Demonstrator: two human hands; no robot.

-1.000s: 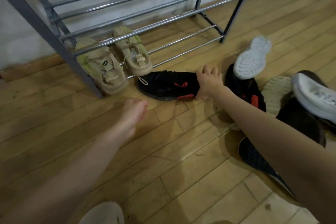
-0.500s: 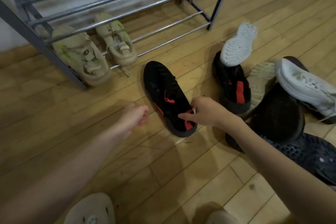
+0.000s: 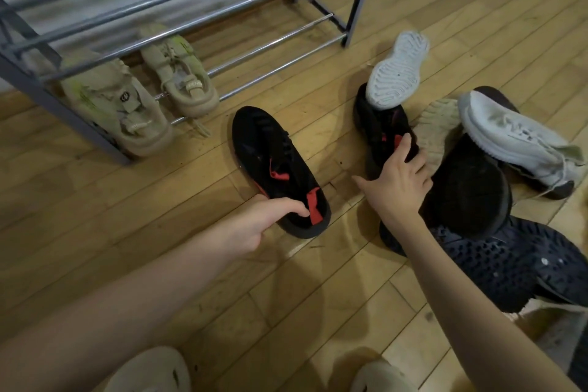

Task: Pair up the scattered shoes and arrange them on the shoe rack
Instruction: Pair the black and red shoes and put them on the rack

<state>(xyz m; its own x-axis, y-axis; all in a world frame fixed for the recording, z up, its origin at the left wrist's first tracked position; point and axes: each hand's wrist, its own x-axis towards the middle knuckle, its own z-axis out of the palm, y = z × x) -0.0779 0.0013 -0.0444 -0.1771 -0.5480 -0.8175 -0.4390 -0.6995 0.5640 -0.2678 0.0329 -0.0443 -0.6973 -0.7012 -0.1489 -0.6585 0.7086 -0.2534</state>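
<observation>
My left hand pinches heel of black shoe, toe pointing away toward rack. My right hand, fingers spread, rests on its mate, just beyond, in pile.

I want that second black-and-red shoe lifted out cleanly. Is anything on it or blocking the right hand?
Yes. The white shoe lies sole-up on the toe end of the second black-and-red shoe. The right hand already reaches its heel, with nothing between them.
</observation>
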